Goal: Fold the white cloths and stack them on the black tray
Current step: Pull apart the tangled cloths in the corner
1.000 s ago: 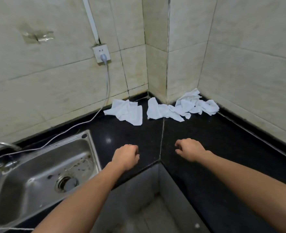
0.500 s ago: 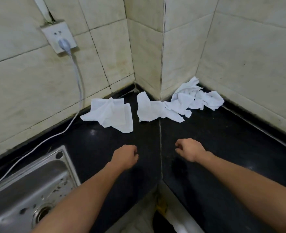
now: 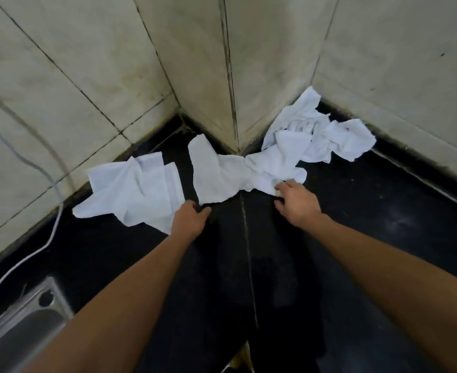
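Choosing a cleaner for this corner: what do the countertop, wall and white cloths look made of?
Countertop: polished black stone, likely granite; glossy highlights, a straight seam.
Wall: glazed cream ceramic tiles, dark grout lines.
White cloths: thin soft fabric, possibly paper towel; crumpled, sharp creases.

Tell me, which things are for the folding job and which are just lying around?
For the job: left cloth, middle cloth, crumpled right cloth, left hand, right hand.

Just lying about: sink, white cable.
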`<state>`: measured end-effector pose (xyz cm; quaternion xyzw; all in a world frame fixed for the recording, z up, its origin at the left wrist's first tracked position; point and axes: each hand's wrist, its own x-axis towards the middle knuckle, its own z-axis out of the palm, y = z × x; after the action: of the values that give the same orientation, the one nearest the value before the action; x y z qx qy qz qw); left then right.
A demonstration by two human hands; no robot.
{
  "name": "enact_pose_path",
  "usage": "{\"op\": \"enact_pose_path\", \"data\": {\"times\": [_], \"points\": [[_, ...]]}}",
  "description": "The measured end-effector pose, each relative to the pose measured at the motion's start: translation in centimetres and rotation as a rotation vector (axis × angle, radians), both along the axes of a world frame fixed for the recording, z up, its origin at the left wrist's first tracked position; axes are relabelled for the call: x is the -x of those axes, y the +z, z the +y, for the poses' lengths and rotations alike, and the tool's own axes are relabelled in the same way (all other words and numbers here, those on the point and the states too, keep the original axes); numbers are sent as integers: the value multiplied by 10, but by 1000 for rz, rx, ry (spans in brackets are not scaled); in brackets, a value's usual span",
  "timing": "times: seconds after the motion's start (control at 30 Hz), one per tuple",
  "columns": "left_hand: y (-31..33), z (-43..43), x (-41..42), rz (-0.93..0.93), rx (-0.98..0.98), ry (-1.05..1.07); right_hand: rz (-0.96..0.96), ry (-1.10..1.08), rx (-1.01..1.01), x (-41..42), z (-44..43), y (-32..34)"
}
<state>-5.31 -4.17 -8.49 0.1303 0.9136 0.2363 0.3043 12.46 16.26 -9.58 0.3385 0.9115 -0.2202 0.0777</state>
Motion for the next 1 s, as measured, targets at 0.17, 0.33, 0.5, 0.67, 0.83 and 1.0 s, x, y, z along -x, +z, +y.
{"op": "enact_pose_path", "data": {"times": [0.17,0.33,0.5,0.67,0.83,1.0], "points": [[-25,31,15,-73,-83,132,-1,-10,-59,14,9,-28],[-31,25,-8,4,-79,-18,-103,-18,-4,2,-3,-29],[-20,-10,-39,-158,-111,-71,-246,-94,-3,-34,-21,-18],[-9,-63,-62,-509,17,-245,-422,-174,7,-68,-37,-9],[-7,-112,-63,-486,64,-240,-352,-140,-39,-74,-67,7],[-4,-142,-61,-480,115,-211,-30,-176,112,-41,-105,11]]}}
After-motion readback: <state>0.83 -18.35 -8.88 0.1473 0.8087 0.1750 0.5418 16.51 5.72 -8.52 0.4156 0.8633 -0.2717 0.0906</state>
